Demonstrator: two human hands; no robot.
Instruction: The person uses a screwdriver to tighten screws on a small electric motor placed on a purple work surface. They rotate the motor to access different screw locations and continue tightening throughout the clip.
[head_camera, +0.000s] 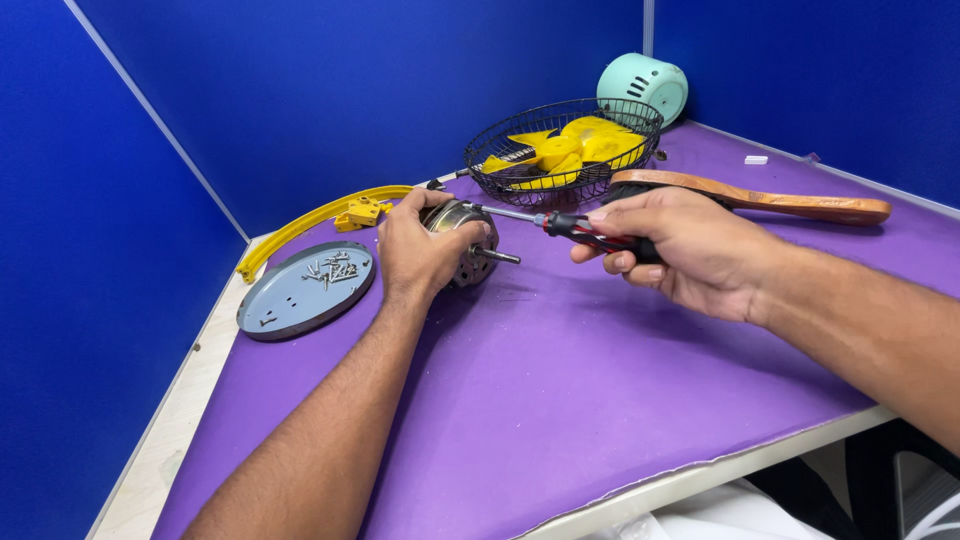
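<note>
red-handled screwdriver (560, 225) gripped in right hand (690, 250) lies level, tip leftward at motor (462, 245) clasped by left hand (420, 250)

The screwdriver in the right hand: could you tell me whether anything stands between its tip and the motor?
Nothing visible does. The screwdriver, held in the right hand, already has its tip at the top edge of the motor, which the left hand grips on the purple mat.
</note>
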